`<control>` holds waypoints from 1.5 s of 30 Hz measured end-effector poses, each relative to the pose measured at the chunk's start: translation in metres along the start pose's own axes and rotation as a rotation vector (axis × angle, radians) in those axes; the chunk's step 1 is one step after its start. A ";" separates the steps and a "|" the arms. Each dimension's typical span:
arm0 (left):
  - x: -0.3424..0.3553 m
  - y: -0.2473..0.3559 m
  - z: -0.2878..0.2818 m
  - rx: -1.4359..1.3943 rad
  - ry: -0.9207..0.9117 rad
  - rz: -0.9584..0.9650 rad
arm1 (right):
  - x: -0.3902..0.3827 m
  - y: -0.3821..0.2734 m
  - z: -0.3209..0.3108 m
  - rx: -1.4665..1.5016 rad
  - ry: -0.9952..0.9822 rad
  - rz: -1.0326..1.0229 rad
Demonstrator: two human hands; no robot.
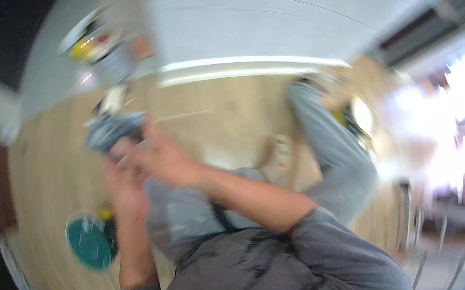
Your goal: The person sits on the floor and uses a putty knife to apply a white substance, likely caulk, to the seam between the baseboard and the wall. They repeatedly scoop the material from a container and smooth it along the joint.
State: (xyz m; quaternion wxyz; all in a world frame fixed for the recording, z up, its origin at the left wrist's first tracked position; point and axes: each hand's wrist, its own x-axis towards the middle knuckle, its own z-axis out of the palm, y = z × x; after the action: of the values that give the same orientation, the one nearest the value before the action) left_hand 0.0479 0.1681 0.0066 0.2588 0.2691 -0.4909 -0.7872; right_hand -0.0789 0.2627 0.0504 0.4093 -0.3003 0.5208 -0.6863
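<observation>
My left hand (125, 181) and my right hand (167, 157) are close together above my left leg, left of the middle of the head view. Both are smeared by motion, so their fingers cannot be made out clearly. Right beside the fingertips is a crumpled blue-grey bundle (112, 130) that looks like cloth. Whether either hand grips it is too blurred to tell. Just beyond it lies a small whitish object (113, 100) on the wood-look floor (232, 101).
A bucket with a teal round top (89, 242) stands left of my left forearm. Far left are several blurred containers (101, 51), yellow and white. A white wall panel (254, 27) rises ahead. Past my bent right leg (346, 172) stands a tub with a white top (362, 115).
</observation>
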 end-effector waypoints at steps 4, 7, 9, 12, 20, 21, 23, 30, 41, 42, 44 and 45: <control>0.012 0.006 -0.042 0.057 0.137 -0.006 | -0.043 -0.043 -0.093 -0.567 0.118 -0.128; 0.031 0.016 -0.079 0.052 0.195 -0.022 | -0.141 -0.112 -0.220 -0.626 0.379 0.082; 0.039 0.020 -0.086 0.128 0.003 0.014 | -0.216 -0.151 -0.286 -0.689 0.737 0.028; 0.046 0.023 -0.061 0.153 -0.044 -0.065 | -0.328 -0.164 -0.353 -0.432 1.386 -0.102; 0.086 0.037 0.003 0.437 -0.165 0.033 | -0.438 -0.024 -0.479 0.165 1.505 0.076; 0.097 0.042 -0.001 0.458 -0.186 0.017 | -0.438 -0.010 -0.495 0.196 1.500 0.083; 0.115 0.047 -0.017 0.502 -0.168 -0.004 | -0.435 0.006 -0.531 0.224 1.470 0.044; 0.108 0.076 -0.094 0.696 0.252 0.008 | -0.381 0.026 -0.611 0.389 1.177 0.036; 0.035 0.106 -0.185 0.674 0.673 0.106 | -0.351 0.037 -0.568 0.352 1.187 -0.083; 0.027 0.107 -0.200 0.662 0.698 0.118 | -0.351 0.041 -0.561 0.366 1.183 -0.107; 0.009 0.115 -0.234 0.629 0.754 0.146 | -0.354 0.057 -0.546 0.425 1.214 -0.103; 0.000 0.117 -0.253 0.609 0.783 0.154 | -0.358 0.063 -0.542 0.427 1.227 -0.087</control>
State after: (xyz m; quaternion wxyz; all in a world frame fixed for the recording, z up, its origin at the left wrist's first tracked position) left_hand 0.2362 -0.0372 0.0192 0.3906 0.5706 -0.5830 -0.4265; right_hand -0.3443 0.8221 -0.1550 0.0601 0.2134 0.4994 -0.8375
